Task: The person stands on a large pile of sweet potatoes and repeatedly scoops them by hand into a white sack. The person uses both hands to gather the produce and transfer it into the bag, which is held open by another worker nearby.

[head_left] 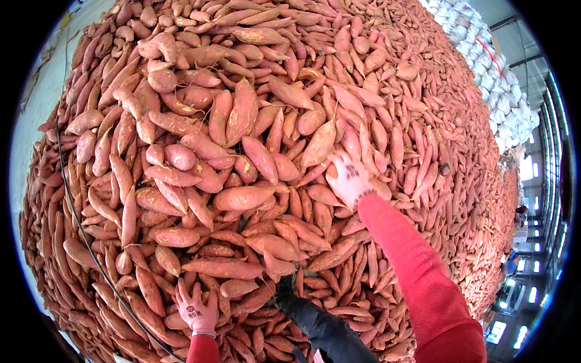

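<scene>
A large heap of reddish-pink sweet potatoes point(245, 198) lies under both my hands. My left hand point(198, 313), in a pink glove with dark print, rests on the heap at the lower left, fingers spread and nothing gripped. Farther forward and to the right, my right hand point(350, 181), gloved alike, reaches onto the heap. Its fingers look bent and apart, touching the pile beside a broad, pale-patched sweet potato point(319, 144); their tips are partly hidden. Another sweet potato point(381, 189) lies against the outer side of that hand. Red sleeves point(411, 266) cover my arms.
My dark-trousered leg point(327, 330) stands among the sweet potatoes at lower centre. A thin dark cable point(82, 227) runs over the heap's left side. White sacks point(478, 60) are stacked at far right. Pale floor point(45, 103) borders the heap's left edge.
</scene>
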Demonstrator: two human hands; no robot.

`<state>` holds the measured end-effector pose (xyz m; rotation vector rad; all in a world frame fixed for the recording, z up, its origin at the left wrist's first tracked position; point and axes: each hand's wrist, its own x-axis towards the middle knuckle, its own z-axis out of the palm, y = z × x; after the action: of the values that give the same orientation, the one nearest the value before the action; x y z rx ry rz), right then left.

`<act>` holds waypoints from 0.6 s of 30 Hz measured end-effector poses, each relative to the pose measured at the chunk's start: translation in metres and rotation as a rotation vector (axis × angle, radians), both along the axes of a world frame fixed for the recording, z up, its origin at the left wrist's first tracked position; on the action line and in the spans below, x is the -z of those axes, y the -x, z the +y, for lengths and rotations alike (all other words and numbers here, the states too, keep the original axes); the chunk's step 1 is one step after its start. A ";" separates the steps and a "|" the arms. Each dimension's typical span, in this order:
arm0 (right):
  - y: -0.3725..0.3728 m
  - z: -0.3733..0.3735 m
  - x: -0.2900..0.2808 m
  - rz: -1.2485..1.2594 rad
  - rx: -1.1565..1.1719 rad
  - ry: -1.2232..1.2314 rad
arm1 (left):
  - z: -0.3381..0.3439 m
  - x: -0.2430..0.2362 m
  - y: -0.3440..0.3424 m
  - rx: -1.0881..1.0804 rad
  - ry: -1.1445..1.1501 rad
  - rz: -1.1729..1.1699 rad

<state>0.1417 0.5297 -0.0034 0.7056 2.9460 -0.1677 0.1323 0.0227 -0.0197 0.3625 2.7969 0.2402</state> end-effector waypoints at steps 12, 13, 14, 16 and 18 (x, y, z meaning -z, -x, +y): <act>0.114 0.048 0.043 -0.638 -0.197 -0.487 | 0.004 0.002 0.000 -0.005 0.061 -0.075; 0.115 0.043 0.036 -0.809 -0.346 -0.547 | 0.007 -0.003 0.001 -0.018 0.075 -0.091; 0.112 0.034 0.034 -0.682 -0.214 -0.544 | 0.010 -0.007 0.002 -0.020 0.083 -0.095; 0.100 0.028 0.018 -0.749 -0.203 -0.400 | 0.009 -0.006 0.002 -0.012 0.070 -0.076; 0.064 0.035 0.011 -0.750 -0.098 -0.215 | 0.005 0.003 0.000 0.075 0.059 -0.019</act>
<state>0.0780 0.5644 -0.0148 0.4947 2.2777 0.3519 0.1319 0.0281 -0.0231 0.4474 2.7582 0.1433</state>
